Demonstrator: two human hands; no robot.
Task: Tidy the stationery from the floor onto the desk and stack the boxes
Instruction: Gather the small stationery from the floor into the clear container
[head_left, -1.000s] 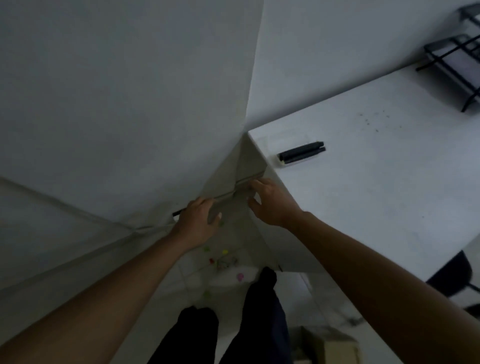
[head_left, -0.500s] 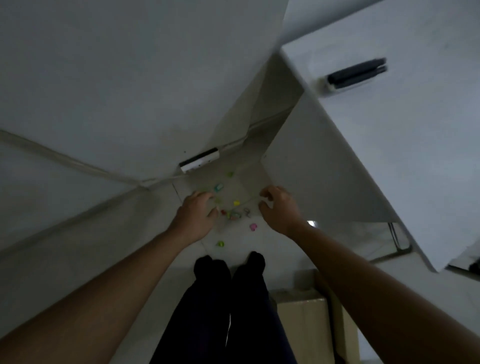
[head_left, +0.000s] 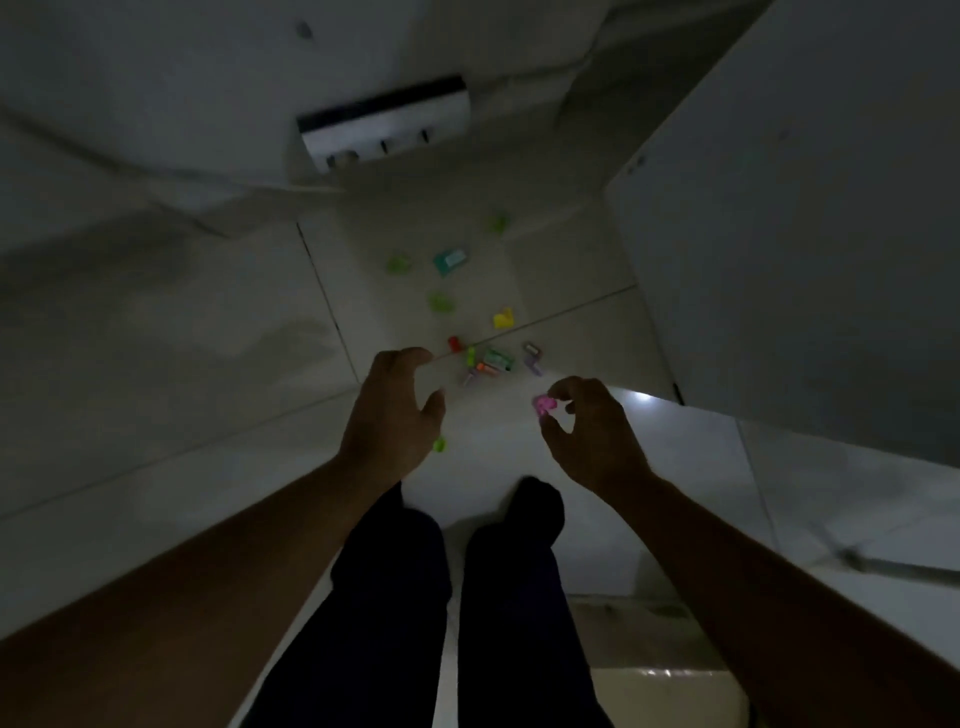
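Nearest: dark trousers (head_left: 395, 597), standing on pale floor tiles (head_left: 156, 364).
Left hand (head_left: 395, 410): grip a loose, half-open claw with nothing in it; a small green piece (head_left: 439, 445) lies on the floor just beside it.
Right hand (head_left: 592, 431): thumb and forefinger curve toward a pinch at a pink piece (head_left: 544, 404); in the dim light it cannot be told whether the grip has taken it or only nears it.
Beyond the hands: a huddle of small coloured stationery pieces (head_left: 488, 364), a red piece (head_left: 454, 343), a yellow piece (head_left: 503, 318), further green ones and a teal packet (head_left: 450, 260). All are on the floor, beside the counter (head_left: 779, 234), seen at right as a white side panel.
Farthest: a white block (head_left: 384, 124) against the wall.
Handling, by judgement: the pieces look light, hard and smooth, apt to skitter on tile; best taken singly by a fingertip pinch across the short sides, or swept together and scooped
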